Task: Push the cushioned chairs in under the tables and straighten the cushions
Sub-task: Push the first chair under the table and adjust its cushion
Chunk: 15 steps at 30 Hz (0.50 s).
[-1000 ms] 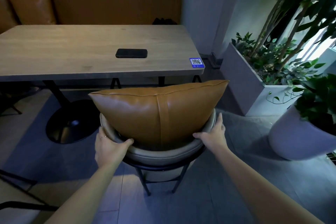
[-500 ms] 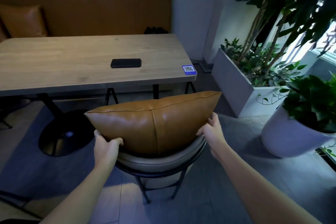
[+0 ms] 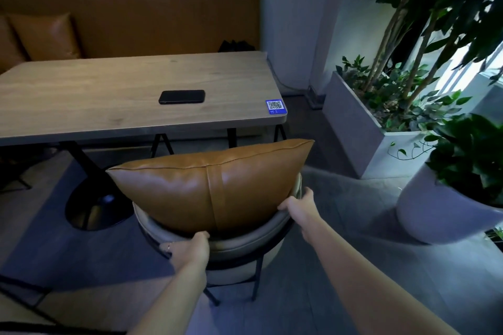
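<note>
Head view, looking down at two bare arms reaching forward. The left hand [image 3: 187, 249] is clamped on the rear rim of a round grey cushioned chair [image 3: 239, 246]. The right hand [image 3: 300, 205] grips the same rim further round, at the chair's right side. Between and just beyond the hands, a tan leather cushion [image 3: 212, 185] stands upright against the chair back. Past the cushion is a wooden bench [image 3: 109, 95] carrying a black phone [image 3: 181, 97].
</note>
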{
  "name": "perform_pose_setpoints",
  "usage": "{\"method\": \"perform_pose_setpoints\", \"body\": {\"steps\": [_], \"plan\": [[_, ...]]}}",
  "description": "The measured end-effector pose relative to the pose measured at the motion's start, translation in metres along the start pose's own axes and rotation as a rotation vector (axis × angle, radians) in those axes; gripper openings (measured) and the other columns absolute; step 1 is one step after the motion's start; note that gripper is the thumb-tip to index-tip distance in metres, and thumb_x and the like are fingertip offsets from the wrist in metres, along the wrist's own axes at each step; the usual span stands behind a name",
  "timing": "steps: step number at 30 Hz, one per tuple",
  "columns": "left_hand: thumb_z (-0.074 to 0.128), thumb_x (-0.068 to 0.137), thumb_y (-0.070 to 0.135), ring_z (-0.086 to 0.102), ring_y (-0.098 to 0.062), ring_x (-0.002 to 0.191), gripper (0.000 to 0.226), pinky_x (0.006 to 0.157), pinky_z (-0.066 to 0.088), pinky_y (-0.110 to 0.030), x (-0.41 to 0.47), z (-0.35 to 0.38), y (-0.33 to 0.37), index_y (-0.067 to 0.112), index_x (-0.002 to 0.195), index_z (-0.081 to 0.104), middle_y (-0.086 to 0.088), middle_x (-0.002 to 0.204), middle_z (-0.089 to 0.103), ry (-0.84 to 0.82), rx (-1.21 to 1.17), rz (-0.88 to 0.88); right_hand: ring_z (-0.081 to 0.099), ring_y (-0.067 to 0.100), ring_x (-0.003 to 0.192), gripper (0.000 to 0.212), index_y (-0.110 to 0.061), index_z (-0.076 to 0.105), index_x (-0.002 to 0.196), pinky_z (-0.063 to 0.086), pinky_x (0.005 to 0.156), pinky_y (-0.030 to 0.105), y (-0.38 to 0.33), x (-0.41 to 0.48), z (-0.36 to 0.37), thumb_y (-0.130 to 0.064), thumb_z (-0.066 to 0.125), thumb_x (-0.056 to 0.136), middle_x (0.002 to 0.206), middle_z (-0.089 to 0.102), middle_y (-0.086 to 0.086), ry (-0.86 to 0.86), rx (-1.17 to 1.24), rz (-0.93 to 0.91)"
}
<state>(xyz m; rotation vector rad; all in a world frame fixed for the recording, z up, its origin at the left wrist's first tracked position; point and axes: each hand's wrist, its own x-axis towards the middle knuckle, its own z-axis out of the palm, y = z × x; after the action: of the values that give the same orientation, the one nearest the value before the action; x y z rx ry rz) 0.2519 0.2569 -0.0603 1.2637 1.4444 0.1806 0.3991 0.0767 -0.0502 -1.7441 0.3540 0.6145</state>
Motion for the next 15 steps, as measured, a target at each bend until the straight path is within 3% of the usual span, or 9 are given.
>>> {"method": "perform_pose_setpoints", "body": {"steps": [5,8,12,15], "plan": [[0.057,0.092,0.011,0.054,-0.042,0.103,0.081,0.091,0.054,-0.052,0.013,0.011,0.008,-0.003,0.156,0.009,-0.024,0.133,0.047,0.002,0.170,0.002,0.036,0.042,0.146,0.106,-0.030,-0.003,0.165,0.039,0.111,0.061,0.003,0.010,-0.004,-0.013,0.071,0.090,0.167,0.030,0.012,-0.086,-0.075,0.117],[0.056,0.094,0.008,0.052,-0.033,0.083,0.066,0.081,0.057,-0.049,0.018,0.014,0.009,-0.006,0.150,0.026,-0.009,0.103,0.041,-0.022,0.192,0.016,0.038,0.044,0.145,0.102,-0.036,0.004,0.165,0.045,0.107,0.066,0.005,0.016,-0.005,-0.010,0.070,0.091,0.167,0.030,0.012,-0.126,-0.024,0.137],[0.058,0.092,0.001,0.053,-0.034,0.096,0.069,0.077,0.057,-0.043,0.022,0.015,0.010,-0.006,0.150,0.022,-0.017,0.135,0.042,-0.029,0.143,-0.007,0.040,0.045,0.143,0.104,-0.036,0.005,0.165,0.048,0.102,0.068,0.006,0.021,-0.005,-0.006,0.070,0.089,0.167,0.029,0.010,-0.106,-0.003,0.121],[0.057,0.092,0.000,0.053,-0.034,0.100,0.064,0.077,0.058,-0.042,0.020,0.015,0.010,-0.007,0.148,0.026,-0.021,0.142,0.040,-0.057,0.150,0.006,0.040,0.046,0.143,0.103,-0.035,0.006,0.165,0.048,0.102,0.069,0.007,0.024,-0.006,-0.006,0.070,0.090,0.167,0.029,0.012,-0.107,-0.010,0.110]]}}
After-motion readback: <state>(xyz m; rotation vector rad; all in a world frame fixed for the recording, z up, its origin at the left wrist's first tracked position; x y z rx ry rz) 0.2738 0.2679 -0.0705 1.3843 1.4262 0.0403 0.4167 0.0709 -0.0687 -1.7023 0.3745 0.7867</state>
